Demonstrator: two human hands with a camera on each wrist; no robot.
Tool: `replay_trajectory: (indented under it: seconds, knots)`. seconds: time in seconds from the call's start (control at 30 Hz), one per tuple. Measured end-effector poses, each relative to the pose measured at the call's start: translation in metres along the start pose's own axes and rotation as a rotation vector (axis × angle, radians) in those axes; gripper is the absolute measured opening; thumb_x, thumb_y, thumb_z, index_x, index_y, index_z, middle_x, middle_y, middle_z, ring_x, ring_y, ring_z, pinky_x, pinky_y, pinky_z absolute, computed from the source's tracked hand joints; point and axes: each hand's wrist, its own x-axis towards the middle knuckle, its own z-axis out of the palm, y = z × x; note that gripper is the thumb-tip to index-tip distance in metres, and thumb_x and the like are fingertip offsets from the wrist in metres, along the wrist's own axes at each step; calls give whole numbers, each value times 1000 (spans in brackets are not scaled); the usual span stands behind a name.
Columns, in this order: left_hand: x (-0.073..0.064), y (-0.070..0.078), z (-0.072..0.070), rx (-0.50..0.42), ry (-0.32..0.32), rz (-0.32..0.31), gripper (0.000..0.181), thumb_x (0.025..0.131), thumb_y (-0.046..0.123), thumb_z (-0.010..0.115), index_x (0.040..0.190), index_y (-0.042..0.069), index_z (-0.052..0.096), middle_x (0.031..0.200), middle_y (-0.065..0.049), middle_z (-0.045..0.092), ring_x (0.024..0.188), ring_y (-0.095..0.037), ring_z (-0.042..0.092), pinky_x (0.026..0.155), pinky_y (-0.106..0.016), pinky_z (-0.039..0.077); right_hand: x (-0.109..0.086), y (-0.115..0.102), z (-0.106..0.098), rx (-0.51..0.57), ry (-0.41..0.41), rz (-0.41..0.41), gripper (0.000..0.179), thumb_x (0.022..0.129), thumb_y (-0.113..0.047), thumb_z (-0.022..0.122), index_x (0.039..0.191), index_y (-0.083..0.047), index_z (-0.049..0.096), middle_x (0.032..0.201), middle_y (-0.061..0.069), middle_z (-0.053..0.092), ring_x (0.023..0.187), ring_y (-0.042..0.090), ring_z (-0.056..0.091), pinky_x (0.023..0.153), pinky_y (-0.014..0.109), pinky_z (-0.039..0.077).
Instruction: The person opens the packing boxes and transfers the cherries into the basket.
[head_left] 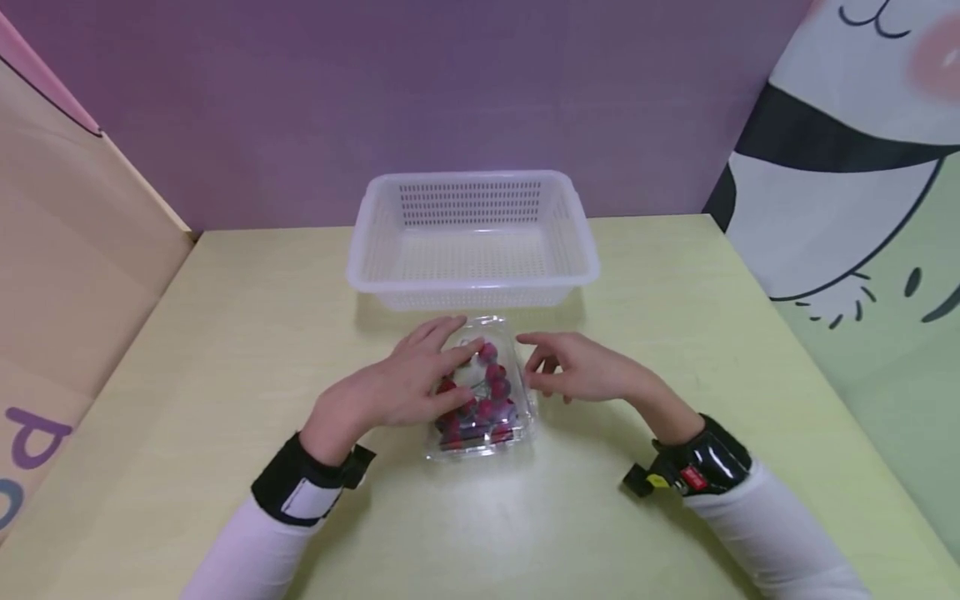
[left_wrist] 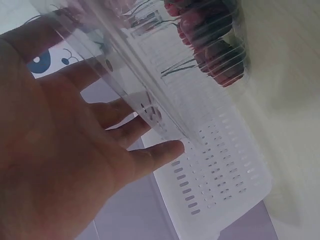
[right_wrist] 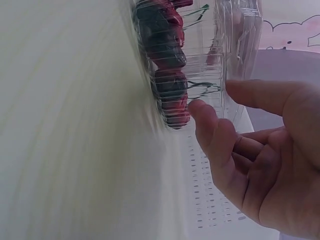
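Note:
A clear plastic clamshell box (head_left: 492, 325) lies on the table with its lid down. Dark red cherries (head_left: 486, 409) with green stems show through it, mostly toward its near end. My left hand (head_left: 405, 382) lies across the top of the lid from the left, fingers spread and fairly straight. Beside the box's right edge is my right hand (head_left: 583, 367), its fingers loosely bent and nothing gripped. In the right wrist view its thumb and fingertips come close to the box's rim (right_wrist: 226, 60); whether they touch it I cannot tell.
Just beyond the box stands a white perforated plastic basket (head_left: 472, 285). The pale wooden table (head_left: 225, 350) backs onto a purple panel (head_left: 465, 92), with printed panels along the left and right sides.

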Motion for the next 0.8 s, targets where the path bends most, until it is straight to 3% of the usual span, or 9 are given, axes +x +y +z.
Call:
replay_trajectory:
  seconds: [0.27,0.6,0.8]
  knots:
    - [-1,3,3,-35,-61,-8,103,79,76,59,157,16,27,161,-9,1,147,-28,-3,113,-51,7,3,4,6,81,-2,19,88,94,-9,64,156,-1,4,113,8,61,89,23,65,55,39,53]
    - [-2,14,4,-17,-117,-36,128,63,76,74,158,13,15,159,-11,-11,146,-28,-12,112,-52,0,5,1,9,134,26,31,93,91,-4,66,157,-7,2,108,10,61,87,24,63,53,40,53]
    - [-3,15,3,-16,-133,-35,124,68,73,73,158,14,12,159,-8,-15,146,-26,-15,112,-51,1,6,0,10,137,29,26,95,89,-4,69,157,-7,2,104,9,62,87,24,62,53,40,52]
